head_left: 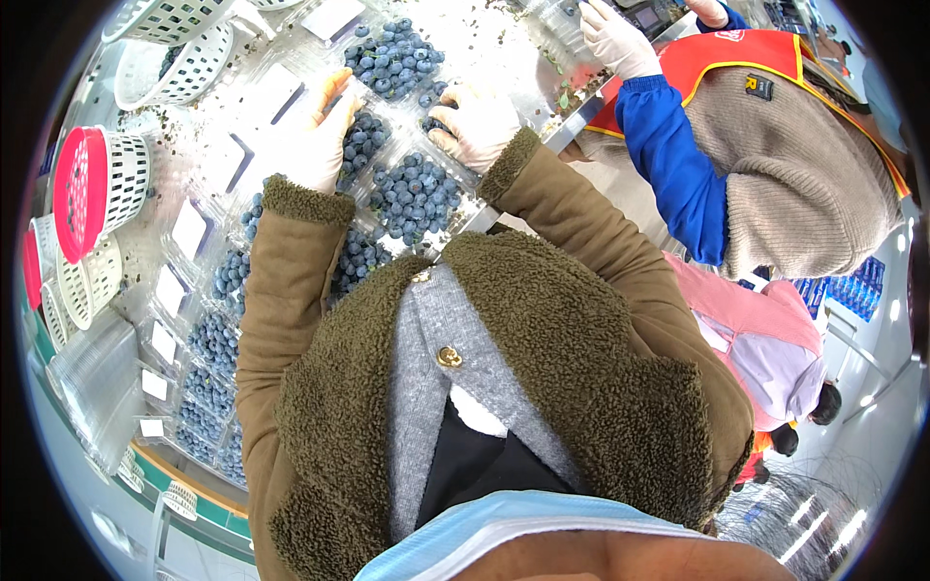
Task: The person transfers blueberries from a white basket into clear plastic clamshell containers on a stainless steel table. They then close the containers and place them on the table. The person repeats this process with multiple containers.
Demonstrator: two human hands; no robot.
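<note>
My left hand (pixel 325 131), in a pale glove, reaches over the clear plastic punnets, fingers stretched and slightly apart, nothing visible in them. Beside it lie blueberries (pixel 364 141) in a punnet. My right hand (pixel 479 126), also gloved, is curled at a punnet's right side, with a few blueberries (pixel 433 123) showing between its fingers and thumb; part of its grip is hidden. A filled punnet of blueberries (pixel 395 60) sits just beyond both hands. Another filled punnet (pixel 415 197) lies nearer me, between my wrists.
Rows of filled punnets (pixel 213 339) run down the left, partly behind my left sleeve. White baskets (pixel 179 73) and a pink-rimmed basket (pixel 82 194) stand farther left. Stacked clear plastic containers (pixel 102 382) are at lower left. A co-worker's gloved hand (pixel 620 39) works at upper right.
</note>
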